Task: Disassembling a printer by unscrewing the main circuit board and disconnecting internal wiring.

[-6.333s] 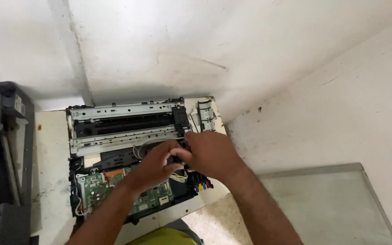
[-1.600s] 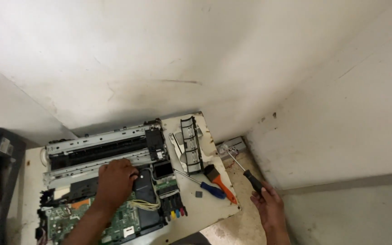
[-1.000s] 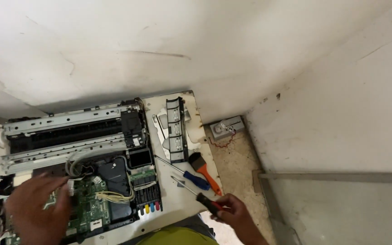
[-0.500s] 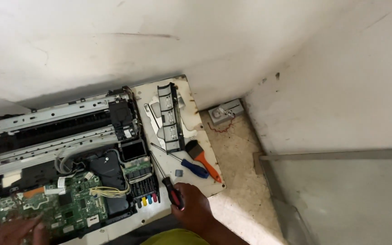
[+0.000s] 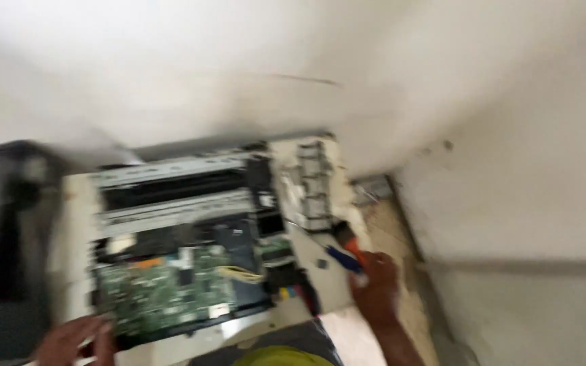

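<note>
The picture is motion-blurred. An opened printer (image 5: pixel 171 203) lies on the floor with its green circuit board (image 5: pixel 164 295) and colored ink cartridges (image 5: pixel 287 293) bare. My left hand (image 5: pixel 76 339) rests with fingers apart at the printer's front-left corner, holding nothing. My right hand (image 5: pixel 374 288) is at the printer's right front edge, closed on what looks like a dark-handled screwdriver (image 5: pixel 310 301) pointing toward the cartridges. A blue screwdriver (image 5: pixel 339 257) and an orange-handled brush (image 5: pixel 351 244) lie just above that hand on the white side panel (image 5: pixel 306 196).
A dark grey printer cover (image 5: pixel 1 237) stands at the left. A small grey part (image 5: pixel 372 190) lies on the gritty floor by the wall corner. A glass sheet (image 5: pixel 530 312) leans at the right. White walls (image 5: pixel 306 74) close off the back.
The view has swung left and blurred. My right hand has shifted right along the printer's edge, beside the blue screwdriver. My left hand stays at the front-left corner.
</note>
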